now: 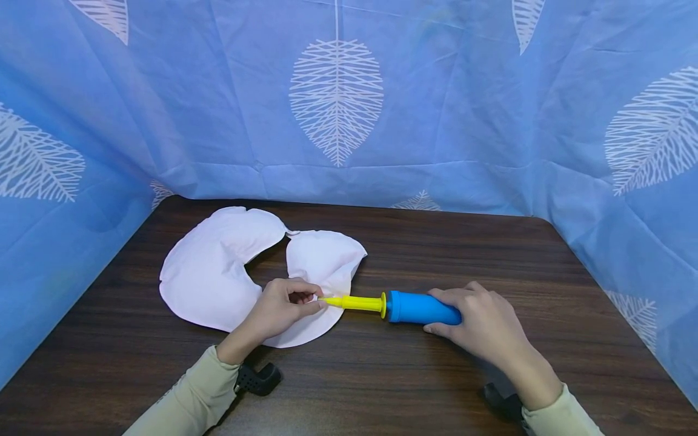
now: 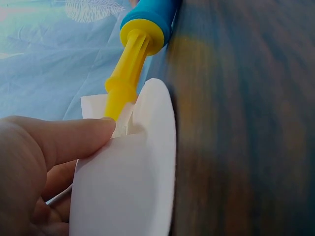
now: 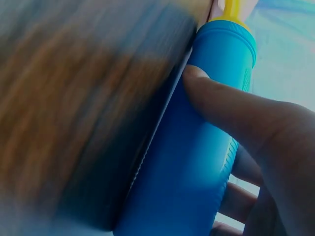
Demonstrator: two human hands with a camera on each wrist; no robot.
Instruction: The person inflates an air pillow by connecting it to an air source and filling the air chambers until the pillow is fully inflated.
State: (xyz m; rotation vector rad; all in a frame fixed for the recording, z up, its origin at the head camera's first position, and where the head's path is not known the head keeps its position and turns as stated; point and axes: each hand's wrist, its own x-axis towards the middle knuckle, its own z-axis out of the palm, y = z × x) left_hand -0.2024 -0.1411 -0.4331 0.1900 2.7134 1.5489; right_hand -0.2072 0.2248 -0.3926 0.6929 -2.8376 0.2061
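A white inflatable ring (image 1: 209,275), partly puffed and creased, lies on the left half of the table. My left hand (image 1: 283,307) pinches its valve between thumb and fingers, and the yellow nozzle (image 2: 118,101) of a hand pump meets the valve there. The pump's blue barrel (image 1: 420,307) lies to the right, joined to the yellow part (image 1: 364,304). Around the barrel's right end curls my right hand (image 1: 485,324); in the right wrist view the thumb lies along the blue barrel (image 3: 182,147). The valve itself is mostly hidden by the left fingertips.
The dark wood table (image 1: 463,260) carries the ring and pump. Blue cloth with white leaf prints (image 1: 336,103) hangs behind the table and along both sides. A black wrist mount (image 1: 259,379) sits beside the left sleeve.
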